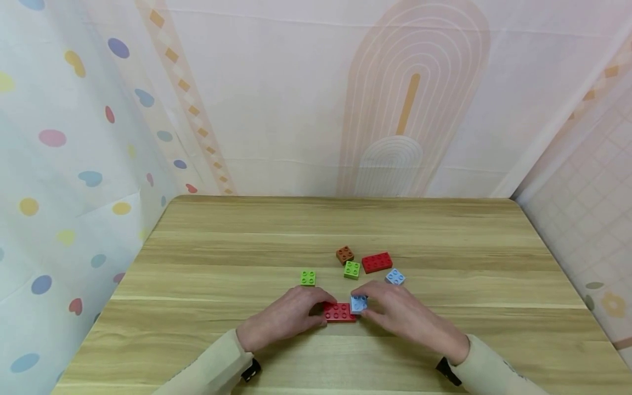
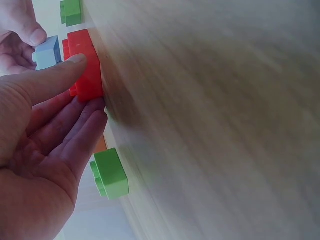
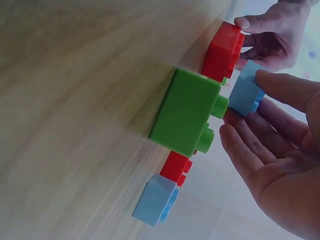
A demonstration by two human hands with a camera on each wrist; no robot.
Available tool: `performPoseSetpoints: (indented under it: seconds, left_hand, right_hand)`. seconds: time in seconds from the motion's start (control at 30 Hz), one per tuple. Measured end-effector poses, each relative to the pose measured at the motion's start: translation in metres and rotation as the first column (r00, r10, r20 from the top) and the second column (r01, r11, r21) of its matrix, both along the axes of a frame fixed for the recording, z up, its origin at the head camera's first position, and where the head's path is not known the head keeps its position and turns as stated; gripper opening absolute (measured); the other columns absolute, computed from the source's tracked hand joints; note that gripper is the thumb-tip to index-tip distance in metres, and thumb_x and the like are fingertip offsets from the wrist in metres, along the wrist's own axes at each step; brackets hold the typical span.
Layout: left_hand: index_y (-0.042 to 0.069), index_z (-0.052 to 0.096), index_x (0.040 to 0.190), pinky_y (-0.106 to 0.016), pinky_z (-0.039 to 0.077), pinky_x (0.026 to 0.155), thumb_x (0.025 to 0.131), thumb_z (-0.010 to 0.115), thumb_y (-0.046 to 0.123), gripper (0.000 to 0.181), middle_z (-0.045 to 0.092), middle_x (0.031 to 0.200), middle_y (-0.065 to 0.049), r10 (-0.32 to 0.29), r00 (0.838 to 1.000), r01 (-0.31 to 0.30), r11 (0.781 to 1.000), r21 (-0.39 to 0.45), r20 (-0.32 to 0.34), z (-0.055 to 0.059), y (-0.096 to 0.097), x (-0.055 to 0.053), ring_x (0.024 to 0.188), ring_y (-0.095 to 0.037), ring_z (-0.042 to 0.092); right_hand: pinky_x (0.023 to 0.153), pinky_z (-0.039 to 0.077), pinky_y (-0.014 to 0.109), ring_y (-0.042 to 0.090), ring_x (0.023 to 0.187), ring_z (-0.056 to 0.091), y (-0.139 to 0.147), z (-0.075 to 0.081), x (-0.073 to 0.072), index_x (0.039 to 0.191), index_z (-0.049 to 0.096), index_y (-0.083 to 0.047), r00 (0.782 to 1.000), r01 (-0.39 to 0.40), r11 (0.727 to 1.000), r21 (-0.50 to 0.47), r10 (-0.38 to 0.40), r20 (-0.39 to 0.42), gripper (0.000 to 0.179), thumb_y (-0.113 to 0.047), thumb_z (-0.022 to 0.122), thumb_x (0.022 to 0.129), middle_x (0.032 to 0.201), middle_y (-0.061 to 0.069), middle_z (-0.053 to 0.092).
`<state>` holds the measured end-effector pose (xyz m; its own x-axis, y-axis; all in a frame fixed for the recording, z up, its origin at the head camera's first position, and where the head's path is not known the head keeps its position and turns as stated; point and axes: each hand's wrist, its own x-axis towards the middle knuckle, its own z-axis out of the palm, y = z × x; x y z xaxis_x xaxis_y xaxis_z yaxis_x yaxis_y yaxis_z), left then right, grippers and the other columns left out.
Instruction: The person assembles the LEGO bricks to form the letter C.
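Observation:
On the table near the front, my left hand holds a long red brick between thumb and fingers, studs up. My right hand pinches a light blue square brick over the red brick's right end. In the right wrist view this blue brick is tilted beside the studs of the red brick; whether they touch I cannot tell. A green brick stands on the table close to my right hand, hidden from the head view.
Behind the hands lie a lime green brick, a brown brick, a second lime brick, another long red brick and another light blue brick. Patterned curtains border the wooden table.

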<state>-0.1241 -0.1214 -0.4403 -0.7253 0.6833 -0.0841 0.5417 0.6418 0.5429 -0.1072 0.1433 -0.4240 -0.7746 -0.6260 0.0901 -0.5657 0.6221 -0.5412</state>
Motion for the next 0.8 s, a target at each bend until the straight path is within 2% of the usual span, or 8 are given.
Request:
performPoseSetpoints:
  seconds: [0.37, 0.8]
  left_hand:
    - [0.010, 0.073, 0.123, -0.029, 0.056, 0.088, 0.092, 0.081, 0.017, 0.033, 0.073, 0.116, 0.003, 0.005, 1.000, -0.005, 1.000, -0.005, 0.004, 0.0013, 0.0004, 0.0003, 0.099, -0.003, 0.062]
    - [0.010, 0.072, 0.123, -0.029, 0.055, 0.088, 0.092, 0.081, 0.017, 0.033, 0.073, 0.115, 0.003, 0.004, 1.000, -0.004, 1.000, -0.007, -0.002, 0.0009, -0.0004, 0.0000, 0.099, -0.003, 0.062]
  right_hand:
    - [0.094, 0.058, 0.040, 0.020, 0.114, 0.066, -0.0037, -0.0013, -0.0003, 0.125, 0.071, -0.007, 1.000, -0.010, 1.000, 0.024, 0.010, 0.025, 0.033, -0.011, 0.078, 0.093, 0.122, 0.003, 0.072]
    - [0.093, 0.057, 0.036, 0.018, 0.112, 0.066, -0.0035, 0.0007, -0.0010, 0.123, 0.073, -0.007, 0.999, -0.047, 0.998, 0.042, 0.047, 0.019, 0.030, -0.013, 0.078, 0.094, 0.121, 0.002, 0.072]
